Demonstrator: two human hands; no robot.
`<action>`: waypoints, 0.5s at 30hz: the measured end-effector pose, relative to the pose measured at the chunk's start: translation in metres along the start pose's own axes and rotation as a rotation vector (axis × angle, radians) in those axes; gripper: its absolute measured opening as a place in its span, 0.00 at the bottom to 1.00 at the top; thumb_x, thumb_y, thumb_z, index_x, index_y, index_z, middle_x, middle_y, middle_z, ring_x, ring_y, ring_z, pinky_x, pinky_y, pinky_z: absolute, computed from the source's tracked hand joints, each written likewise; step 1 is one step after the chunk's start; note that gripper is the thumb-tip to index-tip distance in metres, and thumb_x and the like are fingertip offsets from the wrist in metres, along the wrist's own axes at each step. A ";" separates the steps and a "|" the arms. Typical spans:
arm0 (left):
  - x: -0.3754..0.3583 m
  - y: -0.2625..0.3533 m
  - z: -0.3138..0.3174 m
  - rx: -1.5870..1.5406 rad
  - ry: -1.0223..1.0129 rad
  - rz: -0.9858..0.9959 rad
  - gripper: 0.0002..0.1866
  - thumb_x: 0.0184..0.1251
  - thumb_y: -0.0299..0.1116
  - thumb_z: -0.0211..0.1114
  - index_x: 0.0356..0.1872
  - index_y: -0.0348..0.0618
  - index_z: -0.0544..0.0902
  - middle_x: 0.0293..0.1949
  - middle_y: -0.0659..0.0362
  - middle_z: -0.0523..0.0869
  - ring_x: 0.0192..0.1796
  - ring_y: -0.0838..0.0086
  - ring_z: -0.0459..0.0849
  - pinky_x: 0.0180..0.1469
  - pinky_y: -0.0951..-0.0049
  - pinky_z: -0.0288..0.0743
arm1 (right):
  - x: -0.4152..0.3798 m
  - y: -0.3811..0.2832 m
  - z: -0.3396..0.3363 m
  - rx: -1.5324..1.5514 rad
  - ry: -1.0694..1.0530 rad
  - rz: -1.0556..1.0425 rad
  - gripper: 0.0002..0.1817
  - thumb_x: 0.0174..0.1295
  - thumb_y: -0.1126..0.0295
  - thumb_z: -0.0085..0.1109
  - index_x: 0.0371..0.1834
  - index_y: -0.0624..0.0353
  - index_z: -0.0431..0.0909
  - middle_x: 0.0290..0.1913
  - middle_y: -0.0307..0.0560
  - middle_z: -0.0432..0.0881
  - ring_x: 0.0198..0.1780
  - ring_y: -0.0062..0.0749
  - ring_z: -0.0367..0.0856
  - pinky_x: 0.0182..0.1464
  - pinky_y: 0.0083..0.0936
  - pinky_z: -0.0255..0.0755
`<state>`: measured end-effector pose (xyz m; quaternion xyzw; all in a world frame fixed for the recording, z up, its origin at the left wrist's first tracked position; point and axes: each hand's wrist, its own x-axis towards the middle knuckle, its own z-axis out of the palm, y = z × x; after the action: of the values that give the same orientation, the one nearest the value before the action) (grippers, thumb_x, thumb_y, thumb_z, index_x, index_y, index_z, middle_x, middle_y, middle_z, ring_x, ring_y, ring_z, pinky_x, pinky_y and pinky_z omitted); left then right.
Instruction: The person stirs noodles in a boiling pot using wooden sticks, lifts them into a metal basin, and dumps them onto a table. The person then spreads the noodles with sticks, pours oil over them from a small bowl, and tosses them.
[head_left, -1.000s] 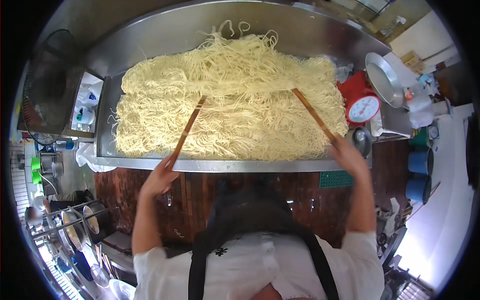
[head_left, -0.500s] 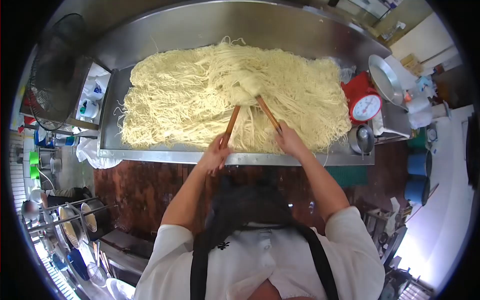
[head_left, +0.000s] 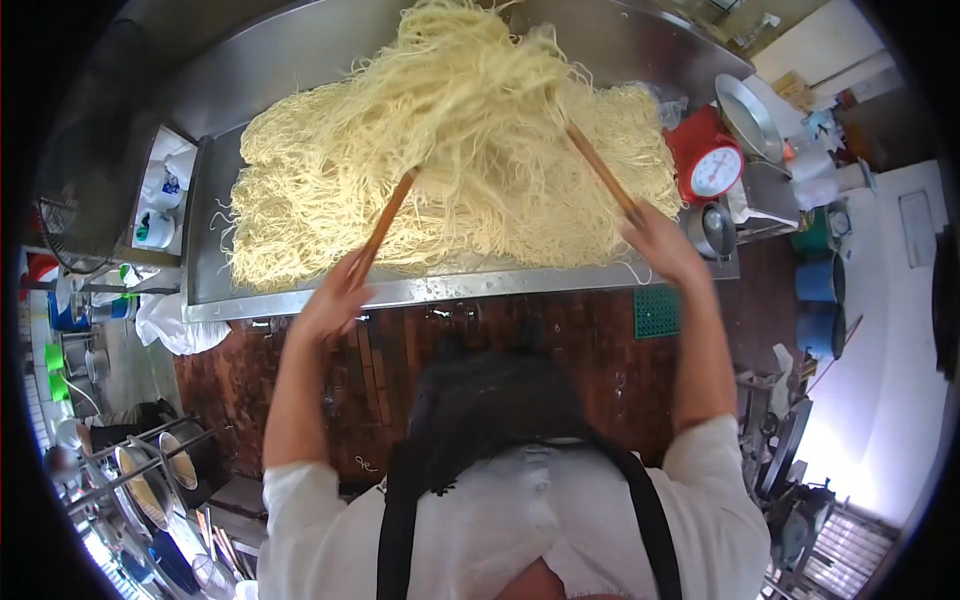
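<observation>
A wide heap of pale yellow noodles (head_left: 300,200) lies in a long steel tray (head_left: 420,292). My left hand (head_left: 335,300) is closed around a wooden stick (head_left: 388,215) at the tray's front edge. In my right hand (head_left: 662,240), closed as well, is a second wooden stick (head_left: 598,168). Both sticks slant away from me, and their far ends are hidden in a raised, blurred mass of noodles at the middle and back of the tray.
Right of the noodles stand a red dial scale (head_left: 705,155), a round metal pan (head_left: 748,118) and a steel pot (head_left: 712,230). A wire fan (head_left: 75,235) is at the left. Blue bins (head_left: 820,280) stand farther right.
My hands have moved apart, the left one toward the left and the right one up and right. The sticks have spread, and noodles at the middle have risen toward the back.
</observation>
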<state>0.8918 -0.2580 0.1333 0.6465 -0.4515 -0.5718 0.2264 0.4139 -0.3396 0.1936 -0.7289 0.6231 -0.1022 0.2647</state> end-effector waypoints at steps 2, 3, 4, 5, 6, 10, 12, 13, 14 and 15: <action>-0.064 -0.017 -0.046 0.122 -0.125 -0.159 0.37 0.64 0.25 0.63 0.76 0.50 0.65 0.29 0.62 0.76 0.15 0.83 0.65 0.15 0.76 0.59 | -0.080 0.040 -0.044 -0.095 -0.135 0.105 0.16 0.67 0.65 0.60 0.51 0.65 0.75 0.43 0.65 0.82 0.46 0.62 0.81 0.48 0.46 0.73; -0.096 -0.022 -0.061 0.198 -0.142 -0.231 0.36 0.64 0.25 0.64 0.75 0.50 0.66 0.32 0.59 0.80 0.18 0.78 0.72 0.19 0.74 0.65 | -0.118 0.053 -0.062 -0.265 -0.224 0.262 0.13 0.65 0.67 0.59 0.48 0.64 0.75 0.37 0.62 0.81 0.41 0.60 0.80 0.46 0.45 0.73; -0.116 -0.026 -0.066 0.274 -0.151 -0.299 0.36 0.63 0.25 0.64 0.75 0.50 0.66 0.35 0.56 0.84 0.21 0.73 0.79 0.23 0.71 0.72 | -0.146 0.072 -0.066 -0.101 -0.279 0.386 0.10 0.63 0.71 0.59 0.45 0.63 0.75 0.35 0.60 0.81 0.39 0.60 0.80 0.44 0.46 0.72; -0.119 -0.039 -0.056 0.369 -0.138 -0.183 0.36 0.63 0.26 0.64 0.74 0.49 0.67 0.38 0.54 0.85 0.28 0.68 0.83 0.30 0.68 0.75 | -0.163 0.096 -0.059 -0.158 -0.321 0.396 0.13 0.61 0.73 0.58 0.49 0.61 0.77 0.41 0.62 0.84 0.45 0.61 0.82 0.48 0.46 0.73; -0.108 -0.063 -0.040 0.471 -0.125 -0.058 0.35 0.62 0.26 0.64 0.74 0.49 0.67 0.42 0.51 0.86 0.34 0.62 0.86 0.36 0.65 0.78 | -0.158 0.123 -0.026 -0.117 -0.301 0.328 0.16 0.61 0.73 0.58 0.52 0.61 0.77 0.45 0.63 0.84 0.50 0.60 0.82 0.51 0.46 0.73; 0.023 -0.086 0.090 0.439 -0.147 0.247 0.29 0.64 0.29 0.63 0.69 0.43 0.71 0.49 0.41 0.86 0.55 0.49 0.84 0.56 0.55 0.75 | -0.047 0.146 0.130 -0.101 -0.222 0.075 0.22 0.67 0.66 0.55 0.61 0.67 0.72 0.52 0.68 0.82 0.58 0.63 0.78 0.59 0.46 0.72; 0.058 -0.013 0.149 0.360 -0.235 0.029 0.31 0.66 0.31 0.64 0.70 0.37 0.67 0.34 0.47 0.83 0.24 0.65 0.81 0.29 0.62 0.75 | -0.005 0.095 0.138 0.065 -0.171 0.042 0.17 0.68 0.65 0.55 0.53 0.66 0.71 0.47 0.68 0.82 0.52 0.64 0.80 0.52 0.48 0.73; 0.074 -0.025 0.169 0.151 -0.203 0.126 0.34 0.66 0.28 0.64 0.73 0.39 0.63 0.28 0.54 0.81 0.16 0.72 0.74 0.19 0.67 0.69 | -0.001 0.079 0.124 0.098 -0.191 0.043 0.15 0.68 0.66 0.56 0.51 0.65 0.71 0.45 0.68 0.82 0.50 0.65 0.81 0.49 0.49 0.74; 0.061 -0.026 0.178 0.057 -0.189 0.077 0.34 0.66 0.27 0.64 0.73 0.40 0.63 0.27 0.55 0.80 0.16 0.73 0.74 0.18 0.69 0.68 | -0.017 0.089 0.118 0.123 -0.160 0.021 0.15 0.68 0.66 0.56 0.51 0.65 0.71 0.44 0.68 0.82 0.50 0.65 0.81 0.49 0.49 0.74; 0.040 -0.028 0.182 -0.029 -0.169 0.037 0.35 0.66 0.27 0.64 0.74 0.41 0.62 0.25 0.57 0.79 0.16 0.74 0.73 0.17 0.71 0.67 | -0.038 0.101 0.114 0.150 -0.117 -0.008 0.15 0.67 0.67 0.57 0.51 0.64 0.71 0.43 0.68 0.82 0.50 0.65 0.82 0.49 0.48 0.74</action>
<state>0.7267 -0.2373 0.0444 0.5842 -0.4724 -0.6264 0.2076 0.3742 -0.2822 0.0534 -0.7141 0.5944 -0.1068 0.3539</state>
